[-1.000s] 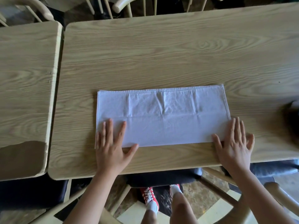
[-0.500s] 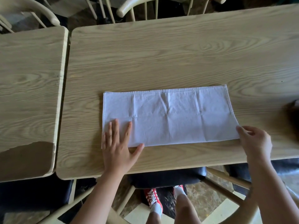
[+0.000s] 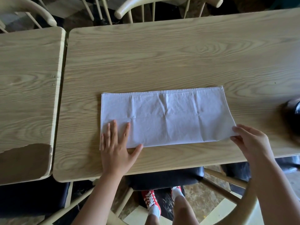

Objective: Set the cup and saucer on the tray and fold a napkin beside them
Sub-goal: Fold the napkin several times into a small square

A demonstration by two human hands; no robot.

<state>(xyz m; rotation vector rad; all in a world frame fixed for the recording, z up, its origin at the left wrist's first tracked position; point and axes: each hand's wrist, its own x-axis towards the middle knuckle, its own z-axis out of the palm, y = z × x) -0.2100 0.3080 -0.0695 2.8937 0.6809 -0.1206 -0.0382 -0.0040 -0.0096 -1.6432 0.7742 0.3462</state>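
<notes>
A white cloth napkin (image 3: pixel 167 117), folded into a long rectangle, lies flat on the wooden table (image 3: pixel 162 59) near its front edge. My left hand (image 3: pixel 116 148) rests flat on the napkin's near left corner, fingers spread. My right hand (image 3: pixel 250 142) pinches the napkin's near right corner and lifts it slightly off the table. No cup, saucer or tray can be made out; only a dark blurred object (image 3: pixel 292 117) shows at the right edge of the view.
A second wooden table (image 3: pixel 27 88) butts against the left side with a narrow gap between them. Pale wooden chairs (image 3: pixel 162 7) stand along the far side. A chair with a dark seat (image 3: pixel 164 177) is under the front edge, by my legs.
My right hand went from lying flat on the near right corner to pinching it and raising it a little. The left hand stayed pressed on the left corner.
</notes>
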